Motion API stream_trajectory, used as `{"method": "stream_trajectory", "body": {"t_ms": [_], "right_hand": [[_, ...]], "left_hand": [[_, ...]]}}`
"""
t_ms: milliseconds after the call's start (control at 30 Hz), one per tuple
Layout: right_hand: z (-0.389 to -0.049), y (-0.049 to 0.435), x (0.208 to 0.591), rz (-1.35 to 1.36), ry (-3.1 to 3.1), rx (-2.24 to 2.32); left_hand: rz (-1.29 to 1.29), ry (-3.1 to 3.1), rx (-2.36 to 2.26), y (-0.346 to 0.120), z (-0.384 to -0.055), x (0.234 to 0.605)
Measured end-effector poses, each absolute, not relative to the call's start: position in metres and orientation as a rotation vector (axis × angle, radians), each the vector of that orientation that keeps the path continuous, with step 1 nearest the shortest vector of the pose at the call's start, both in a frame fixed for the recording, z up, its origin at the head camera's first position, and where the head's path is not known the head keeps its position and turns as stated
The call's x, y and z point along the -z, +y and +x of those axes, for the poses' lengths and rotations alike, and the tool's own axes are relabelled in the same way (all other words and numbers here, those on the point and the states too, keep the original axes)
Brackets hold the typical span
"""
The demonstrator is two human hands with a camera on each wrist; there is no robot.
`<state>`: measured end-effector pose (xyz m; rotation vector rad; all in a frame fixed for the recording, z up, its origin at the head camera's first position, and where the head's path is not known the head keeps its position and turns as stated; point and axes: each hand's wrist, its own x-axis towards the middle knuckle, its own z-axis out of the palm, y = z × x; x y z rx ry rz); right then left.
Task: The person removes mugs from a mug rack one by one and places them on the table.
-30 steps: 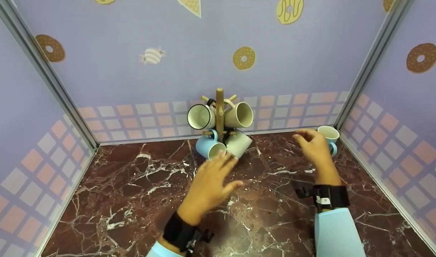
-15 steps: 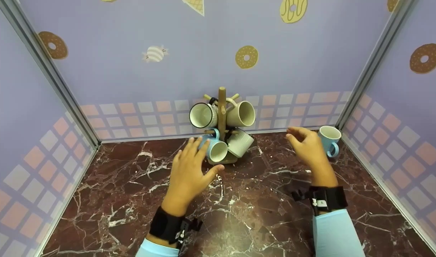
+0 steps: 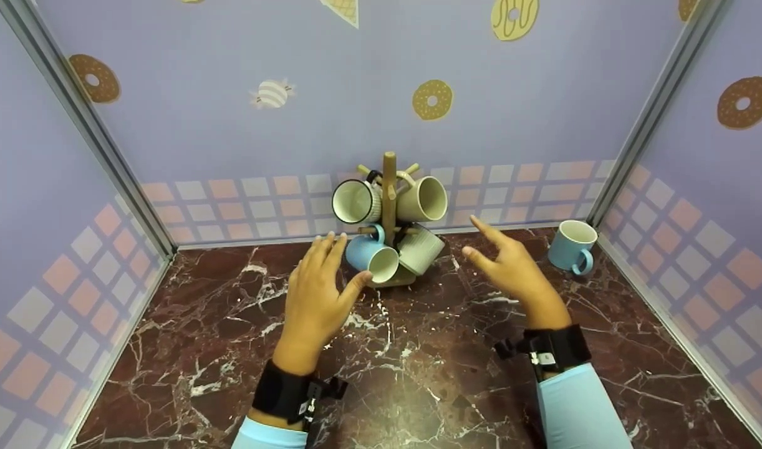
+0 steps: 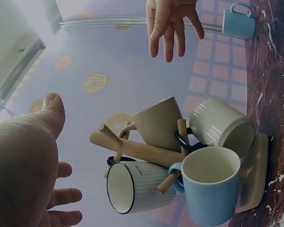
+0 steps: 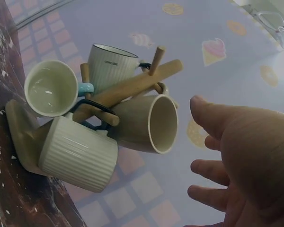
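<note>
A wooden mug tree [image 3: 389, 187] stands at the back middle with several mugs hung on its pegs. Upper left is a white ribbed mug with a black rim [image 3: 352, 202]; upper right, a cream mug [image 3: 426, 198]. Below them hang a blue mug [image 3: 363, 251] and a white ribbed mug [image 4: 222, 125] with a dark handle. My left hand [image 3: 315, 296] is held just left of the lower blue mug, fingers extended and holding nothing. To the right of the tree my right hand [image 3: 515, 268] hovers with fingers spread, apart from the mugs.
Another blue mug [image 3: 571, 248] stands upright in the back right corner, its handle toward the front. Purple patterned walls [image 3: 331, 125] enclose the dark red marble tabletop [image 3: 231, 362] at the back and both sides.
My left hand has drawn back leftward from in front of the lower mugs. My right hand has moved left, away from the standing blue mug, and its fingers have straightened.
</note>
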<state>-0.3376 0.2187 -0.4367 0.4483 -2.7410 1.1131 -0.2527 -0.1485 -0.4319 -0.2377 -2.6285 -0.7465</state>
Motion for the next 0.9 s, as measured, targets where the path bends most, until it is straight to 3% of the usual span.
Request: {"method": "stream_trajectory", "body": {"t_ms": [600, 900], "right_hand": [[-0.337, 0.191, 0.434, 0.590, -2.662, -1.095], [-0.345, 0.174, 0.404, 0.604, -2.740, -0.964]], "left_hand": [[-0.183, -2.646, 0.740, -0.158, -0.254, 0.430], [-0.148, -2.666, 0.754, -0.163, -0.255, 0.427]]}}
